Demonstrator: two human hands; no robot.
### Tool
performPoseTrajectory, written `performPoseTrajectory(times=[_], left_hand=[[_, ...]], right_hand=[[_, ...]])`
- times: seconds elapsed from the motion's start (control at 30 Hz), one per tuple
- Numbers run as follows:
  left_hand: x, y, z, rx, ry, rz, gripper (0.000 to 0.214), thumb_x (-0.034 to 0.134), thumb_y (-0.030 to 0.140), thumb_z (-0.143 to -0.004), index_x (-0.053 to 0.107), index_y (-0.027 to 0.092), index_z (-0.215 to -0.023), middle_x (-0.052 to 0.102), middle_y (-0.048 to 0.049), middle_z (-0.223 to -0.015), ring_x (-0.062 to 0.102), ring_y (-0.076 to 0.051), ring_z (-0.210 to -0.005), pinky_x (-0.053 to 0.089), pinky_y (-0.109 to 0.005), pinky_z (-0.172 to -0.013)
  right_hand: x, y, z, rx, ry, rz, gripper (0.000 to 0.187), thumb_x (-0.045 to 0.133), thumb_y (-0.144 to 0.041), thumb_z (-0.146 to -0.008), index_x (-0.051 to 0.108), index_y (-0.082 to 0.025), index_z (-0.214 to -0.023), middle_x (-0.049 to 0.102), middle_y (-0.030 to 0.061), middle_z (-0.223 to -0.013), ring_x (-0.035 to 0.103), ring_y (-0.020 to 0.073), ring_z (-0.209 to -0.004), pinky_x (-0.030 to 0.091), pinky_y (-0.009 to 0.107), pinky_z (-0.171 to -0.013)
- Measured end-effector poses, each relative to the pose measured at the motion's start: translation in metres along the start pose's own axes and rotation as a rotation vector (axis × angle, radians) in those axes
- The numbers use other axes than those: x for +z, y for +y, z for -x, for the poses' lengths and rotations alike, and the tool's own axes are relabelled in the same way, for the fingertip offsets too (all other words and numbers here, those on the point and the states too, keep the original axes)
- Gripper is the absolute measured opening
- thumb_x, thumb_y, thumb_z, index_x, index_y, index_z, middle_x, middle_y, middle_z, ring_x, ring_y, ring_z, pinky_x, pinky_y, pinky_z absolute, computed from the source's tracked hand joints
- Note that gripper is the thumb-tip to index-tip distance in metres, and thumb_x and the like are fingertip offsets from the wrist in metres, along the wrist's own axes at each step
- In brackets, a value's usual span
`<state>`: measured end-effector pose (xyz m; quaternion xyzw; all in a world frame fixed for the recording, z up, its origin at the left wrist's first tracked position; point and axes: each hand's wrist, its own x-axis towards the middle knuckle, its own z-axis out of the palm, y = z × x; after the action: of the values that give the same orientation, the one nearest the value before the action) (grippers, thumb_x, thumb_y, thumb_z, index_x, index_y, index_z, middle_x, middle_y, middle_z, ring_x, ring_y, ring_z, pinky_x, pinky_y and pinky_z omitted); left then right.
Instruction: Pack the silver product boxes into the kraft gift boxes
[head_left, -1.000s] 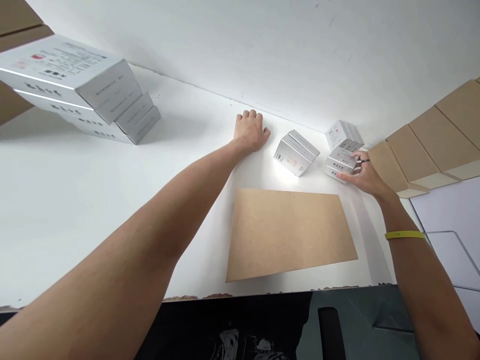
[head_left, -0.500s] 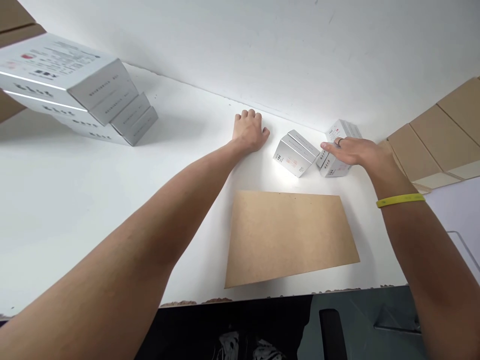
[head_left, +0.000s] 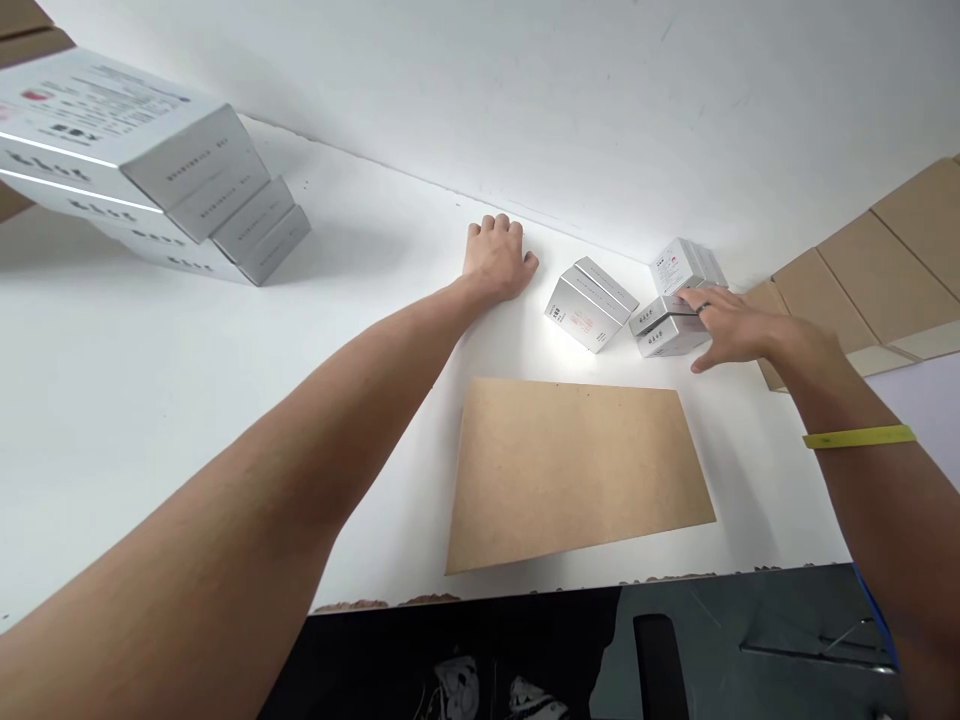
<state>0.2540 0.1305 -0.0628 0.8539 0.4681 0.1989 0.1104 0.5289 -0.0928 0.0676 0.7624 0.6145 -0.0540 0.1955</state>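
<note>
My left hand rests on the white table near the wall, its fingers curled under and nothing visible in them. To its right stand two small silver-white boxes leaning together at a tilt. My right hand is at a pair of stacked white boxes with dark print. Its fingertips reach over the right part of the upper box, while the thumb is spread apart, low in front. Behind that pair, another group of white boxes stands by the wall, partly covered by the pair.
A brown cardboard piece lies in front of me near the table's chipped front edge. At the left is a staggered stack of larger white boxes. Brown cartons line the right side. The white wall closes off the back.
My right hand has drawn back to the right and lower, with its thumb spread away from the boxes and more of the pair uncovered. My left hand stays in place.
</note>
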Motion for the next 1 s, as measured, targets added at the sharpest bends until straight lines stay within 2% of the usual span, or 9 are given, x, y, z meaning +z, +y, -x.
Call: performPoseTrajectory(times=[0.13,0.23,0.3,0.43,0.57,0.7,0.77,0.9,1.0], left_hand=[[0.001,-0.001,-0.001,-0.004,0.002,-0.006,0.050,0.040,0.041,-0.104,0.057,0.012,-0.141,0.056,-0.0204,-0.146,0.047,-0.041,-0.143,0.034,-0.053,-0.123],[0.000,0.000,-0.001,0.003,0.002,-0.009,0.050,0.041,0.041,-0.104,0.057,0.012,-0.141,0.056,-0.0205,-0.147,0.047,-0.040,-0.143,0.034,-0.053,-0.123],[-0.001,0.000,0.000,0.004,0.003,-0.010,0.049,0.041,0.040,-0.104,0.057,0.012,-0.141,0.056,-0.0203,-0.147,0.047,-0.040,-0.143,0.034,-0.052,-0.123],[-0.003,0.001,0.001,0.002,-0.007,-0.010,0.049,0.041,0.040,-0.104,0.057,0.010,-0.140,0.056,-0.0212,-0.146,0.047,-0.040,-0.142,0.034,-0.052,-0.122],[-0.003,0.001,0.002,0.003,-0.008,-0.006,0.048,0.041,0.039,-0.103,0.057,0.011,-0.139,0.057,-0.0207,-0.146,0.048,-0.040,-0.142,0.034,-0.053,-0.122],[-0.004,0.002,0.003,0.006,-0.009,-0.004,0.048,0.040,0.038,-0.104,0.058,0.010,-0.139,0.057,-0.0206,-0.146,0.047,-0.039,-0.142,0.034,-0.052,-0.122],[-0.005,0.003,0.004,0.003,-0.015,-0.002,0.048,0.040,0.037,-0.104,0.057,0.010,-0.140,0.056,-0.0209,-0.147,0.046,-0.040,-0.143,0.033,-0.052,-0.122],[-0.009,0.005,0.006,0.002,-0.027,-0.002,0.048,0.040,0.036,-0.104,0.057,0.009,-0.139,0.055,-0.0217,-0.147,0.047,-0.040,-0.142,0.034,-0.052,-0.121],[-0.010,0.006,0.007,0.004,-0.027,-0.005,0.046,0.041,0.035,-0.103,0.058,0.008,-0.137,0.056,-0.0224,-0.146,0.048,-0.040,-0.140,0.035,-0.052,-0.120]], right_hand=[[-0.004,-0.016,-0.003,0.085,-0.012,-0.027,0.073,0.080,-0.050,-0.073,0.056,-0.026,-0.137,0.065,0.0143,-0.135,0.057,0.0446,-0.131,0.057,0.056,-0.099],[-0.012,-0.023,-0.010,0.147,0.016,-0.091,0.079,0.074,-0.069,-0.079,0.053,-0.024,-0.141,0.067,0.0148,-0.128,0.066,0.0406,-0.112,0.059,0.051,-0.084],[-0.016,-0.030,-0.017,0.183,0.064,-0.131,0.087,0.065,-0.079,-0.084,0.049,-0.022,-0.147,0.066,0.0165,-0.130,0.066,0.0405,-0.111,0.058,0.052,-0.085],[-0.019,-0.055,-0.034,0.210,0.143,-0.201,0.085,0.052,-0.073,-0.095,0.038,-0.018,-0.157,0.063,0.0209,-0.134,0.064,0.0439,-0.117,0.055,0.059,-0.096],[-0.026,-0.083,-0.045,0.128,0.128,-0.303,0.080,0.028,-0.080,-0.101,0.025,-0.031,-0.165,0.045,0.0159,-0.161,0.056,0.0432,-0.135,0.050,0.065,-0.108],[-0.044,-0.097,-0.043,0.068,-0.014,-0.380,0.092,0.005,-0.096,-0.091,0.017,-0.048,-0.168,0.025,0.0025,-0.175,0.040,0.0452,-0.152,0.043,0.074,-0.116],[-0.055,-0.101,-0.041,0.070,-0.093,-0.388,0.103,0.018,-0.104,-0.084,0.010,-0.048,-0.170,0.023,0.0025,-0.176,0.036,0.0474,-0.154,0.042,0.076,-0.116],[-0.069,-0.117,-0.039,0.042,-0.220,-0.244,0.145,0.070,-0.101,-0.063,-0.008,-0.042,-0.171,0.018,0.0029,-0.177,0.034,0.0463,-0.155,0.045,0.070,-0.120],[-0.072,-0.132,-0.038,0.035,-0.252,-0.137,0.151,0.076,-0.096,-0.060,-0.007,-0.038,-0.172,0.008,0.0018,-0.179,0.034,0.0455,-0.155,0.046,0.065,-0.122]])
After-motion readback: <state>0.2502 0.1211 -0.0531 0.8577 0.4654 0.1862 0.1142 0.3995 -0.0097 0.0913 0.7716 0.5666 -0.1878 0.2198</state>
